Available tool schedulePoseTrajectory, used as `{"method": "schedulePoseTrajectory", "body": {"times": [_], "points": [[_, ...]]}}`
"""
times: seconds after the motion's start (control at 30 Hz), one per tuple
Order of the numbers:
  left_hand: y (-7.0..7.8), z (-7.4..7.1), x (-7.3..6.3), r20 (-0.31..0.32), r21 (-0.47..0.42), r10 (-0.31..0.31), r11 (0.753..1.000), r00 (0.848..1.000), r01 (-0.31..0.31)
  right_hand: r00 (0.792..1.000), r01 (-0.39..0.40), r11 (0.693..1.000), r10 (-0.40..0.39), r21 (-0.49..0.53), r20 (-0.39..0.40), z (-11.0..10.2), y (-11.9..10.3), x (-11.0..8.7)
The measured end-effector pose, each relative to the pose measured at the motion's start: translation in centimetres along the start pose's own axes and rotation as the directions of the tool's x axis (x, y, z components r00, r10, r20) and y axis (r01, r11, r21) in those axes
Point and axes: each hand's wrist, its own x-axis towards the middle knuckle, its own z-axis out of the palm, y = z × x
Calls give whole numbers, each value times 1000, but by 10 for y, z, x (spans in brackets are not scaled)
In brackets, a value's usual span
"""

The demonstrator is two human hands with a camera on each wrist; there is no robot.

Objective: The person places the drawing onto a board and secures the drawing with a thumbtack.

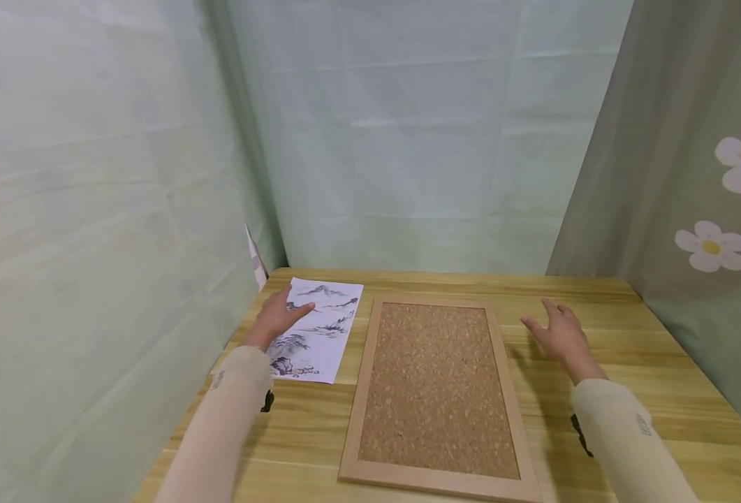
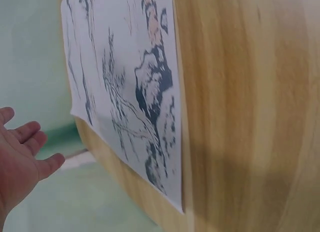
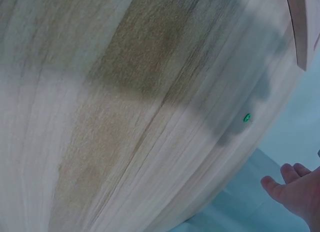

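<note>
A white sheet of paper [image 1: 329, 349] printed with an ink landscape of mountains and a pine lies at the left of the table. My left hand [image 1: 279, 316] is over its left edge, thumb spread away from the fingers, holding nothing. Right of the sheet, a cork board [image 1: 439, 384] in a pale wooden frame lies flat. Beyond the board's right side, my right hand [image 1: 561, 335] hovers over the table with fingers spread, also holding nothing. A tiny green object [image 3: 247, 118] lies on the wood in the right wrist view; it is too small to identify.
The wood-grain table [image 1: 634, 377] extends to both sides of the board. Pale green cloth [image 1: 420, 154] hangs behind it and along the left. At the right hangs a curtain [image 1: 678, 175] with white flowers.
</note>
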Motion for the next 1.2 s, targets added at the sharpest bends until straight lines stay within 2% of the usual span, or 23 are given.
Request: {"method": "schedulePoseTrajectory", "body": {"times": [0.17,0.23,0.47,0.73,1.03,1.2], "points": [[-12,-1,0,-52,-8,64,998,997,-65,1000,-12,999,12,40,-7,-1,2,-3],[-16,-2,-1,-65,2,66,998,996,-66,1000,-16,998,16,55,-9,-1,4,-3],[-31,-5,-4,-46,-35,-38,999,998,36,999,-25,993,28,115,-30,-2,13,-2],[-46,-10,-14,1,-132,-154,979,988,153,998,-57,981,63,185,-29,-4,24,-4],[-67,-5,-16,11,-162,-231,960,973,230,994,-111,963,110,247,20,-6,29,-12],[-76,-4,-17,19,-179,-249,952,968,249,989,-146,952,142,268,34,-6,31,-15]]}}
